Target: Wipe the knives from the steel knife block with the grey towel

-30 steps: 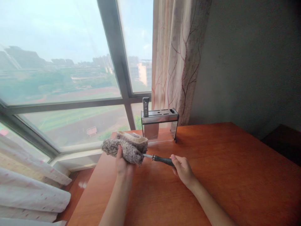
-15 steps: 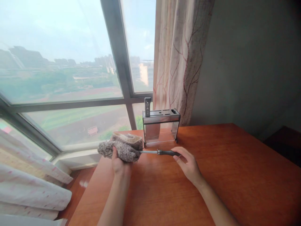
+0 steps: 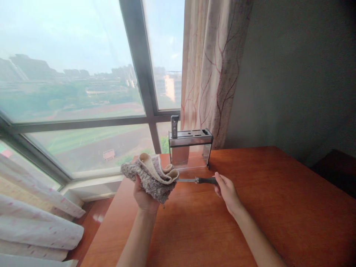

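My left hand (image 3: 145, 196) is closed around a fuzzy grey-brown cloth (image 3: 155, 185) with a cream underside, bunched in loose folds. Out of the cloth's right side comes the thin metal rod of a sharpening steel (image 3: 206, 180); the rod's far end is hidden in the folds. My right hand (image 3: 226, 191) grips the end of its black handle between thumb and fingers. Both hands hold these things above the wooden table. Behind them stands a knife block (image 3: 191, 141) with clear sides and a slotted top. One black-handled knife (image 3: 174, 127) is upright in its left slot.
The reddish-brown table (image 3: 250, 222) reaches toward the right. A window (image 3: 78, 89) with grey frames fills the left and back. A patterned curtain (image 3: 214, 70) hangs behind the knife block, and another curtain (image 3: 36, 222) is at lower left.
The cloth has shifted right along the rod toward the handle, and its folds have opened to show more cream underside. My right hand and the steel have moved slightly right.
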`<state>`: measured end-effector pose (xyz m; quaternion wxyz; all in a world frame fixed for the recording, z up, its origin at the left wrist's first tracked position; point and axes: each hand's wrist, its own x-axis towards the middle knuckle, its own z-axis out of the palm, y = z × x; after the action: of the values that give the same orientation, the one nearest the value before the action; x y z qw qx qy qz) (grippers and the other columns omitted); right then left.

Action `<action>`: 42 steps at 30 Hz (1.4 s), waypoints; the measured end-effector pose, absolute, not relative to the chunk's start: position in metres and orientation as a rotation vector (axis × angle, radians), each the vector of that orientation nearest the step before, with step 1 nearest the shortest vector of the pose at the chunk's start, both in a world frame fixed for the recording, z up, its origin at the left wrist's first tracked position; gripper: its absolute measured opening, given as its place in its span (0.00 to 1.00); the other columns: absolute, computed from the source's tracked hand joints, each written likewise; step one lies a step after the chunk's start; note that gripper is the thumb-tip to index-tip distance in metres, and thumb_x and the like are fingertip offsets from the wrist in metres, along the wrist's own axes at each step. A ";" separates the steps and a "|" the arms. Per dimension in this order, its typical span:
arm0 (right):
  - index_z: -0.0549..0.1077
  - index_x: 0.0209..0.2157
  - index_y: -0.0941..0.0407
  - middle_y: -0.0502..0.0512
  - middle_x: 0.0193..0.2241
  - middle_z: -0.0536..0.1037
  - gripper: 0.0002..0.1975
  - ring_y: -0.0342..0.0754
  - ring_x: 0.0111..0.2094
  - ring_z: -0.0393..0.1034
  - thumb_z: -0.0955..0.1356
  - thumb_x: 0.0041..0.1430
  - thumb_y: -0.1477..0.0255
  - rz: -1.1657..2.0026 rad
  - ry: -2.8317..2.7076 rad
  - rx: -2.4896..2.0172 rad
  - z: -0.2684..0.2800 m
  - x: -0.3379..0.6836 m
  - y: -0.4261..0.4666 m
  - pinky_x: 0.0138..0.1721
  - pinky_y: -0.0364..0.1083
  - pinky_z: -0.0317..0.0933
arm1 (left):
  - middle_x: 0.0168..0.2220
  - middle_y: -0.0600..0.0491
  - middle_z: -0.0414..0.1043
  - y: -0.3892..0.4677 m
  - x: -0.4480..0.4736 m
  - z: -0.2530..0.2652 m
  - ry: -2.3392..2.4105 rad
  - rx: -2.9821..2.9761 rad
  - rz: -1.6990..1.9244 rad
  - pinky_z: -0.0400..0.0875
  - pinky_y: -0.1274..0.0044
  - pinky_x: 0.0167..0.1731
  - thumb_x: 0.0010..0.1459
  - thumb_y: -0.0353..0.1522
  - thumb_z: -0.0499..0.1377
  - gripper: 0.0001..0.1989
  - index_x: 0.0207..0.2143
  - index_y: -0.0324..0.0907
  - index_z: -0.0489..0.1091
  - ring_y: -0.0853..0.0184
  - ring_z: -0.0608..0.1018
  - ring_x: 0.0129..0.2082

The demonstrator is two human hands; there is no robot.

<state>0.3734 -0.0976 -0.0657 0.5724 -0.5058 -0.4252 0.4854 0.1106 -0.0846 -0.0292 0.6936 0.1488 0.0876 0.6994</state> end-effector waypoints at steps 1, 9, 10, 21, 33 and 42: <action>0.68 0.26 0.56 0.45 0.13 0.62 0.21 0.38 0.15 0.52 0.65 0.56 0.52 1.157 -0.981 -1.176 -0.065 0.374 -0.097 0.15 0.39 0.45 | 0.53 0.38 0.69 -0.086 0.111 -0.028 0.196 0.341 1.561 0.60 0.48 0.50 0.57 0.47 0.52 0.30 0.59 0.41 0.61 0.44 0.69 0.53; 0.73 0.34 0.57 0.48 0.19 0.68 0.18 0.42 0.21 0.62 0.65 0.57 0.55 1.030 -0.968 -1.127 -0.066 0.378 -0.095 0.22 0.41 0.55 | 0.53 0.44 0.70 -0.090 0.112 -0.023 0.212 0.339 1.535 0.55 0.53 0.55 0.61 0.44 0.48 0.26 0.59 0.46 0.61 0.50 0.65 0.58; 0.73 0.35 0.56 0.49 0.21 0.69 0.18 0.43 0.23 0.63 0.66 0.57 0.56 1.000 -0.977 -1.131 -0.066 0.379 -0.095 0.24 0.42 0.57 | 0.53 0.44 0.70 -0.089 0.112 -0.024 0.199 0.340 1.530 0.55 0.53 0.56 0.61 0.44 0.48 0.26 0.59 0.46 0.61 0.51 0.65 0.58; 0.71 0.45 0.54 0.55 0.37 0.75 0.20 0.47 0.32 0.69 0.69 0.53 0.59 1.028 -1.034 -1.063 -0.064 0.389 -0.094 0.34 0.46 0.63 | 0.55 0.45 0.68 -0.079 0.108 -0.037 0.135 0.294 1.567 0.52 0.55 0.58 0.62 0.40 0.48 0.24 0.59 0.46 0.61 0.53 0.66 0.58; 0.73 0.32 0.56 0.46 0.15 0.64 0.20 0.39 0.16 0.55 0.67 0.52 0.52 1.072 -0.904 -1.201 -0.069 0.392 -0.089 0.14 0.39 0.44 | 0.43 0.46 0.77 -0.087 0.110 -0.033 0.282 0.296 1.445 0.56 0.60 0.58 0.64 0.36 0.42 0.23 0.52 0.41 0.69 0.57 0.70 0.55; 0.73 0.43 0.52 0.52 0.34 0.76 0.17 0.45 0.32 0.68 0.71 0.52 0.62 1.148 -1.061 -1.021 -0.068 0.395 -0.092 0.36 0.45 0.64 | 0.54 0.47 0.69 -0.083 0.112 -0.027 0.185 0.317 1.568 0.53 0.58 0.58 0.62 0.43 0.49 0.25 0.59 0.47 0.60 0.55 0.65 0.58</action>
<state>0.3948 -0.0915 -0.0677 0.5947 -0.4395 -0.4569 0.4943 0.1121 -0.0834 -0.0274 0.6930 0.1418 0.0828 0.7020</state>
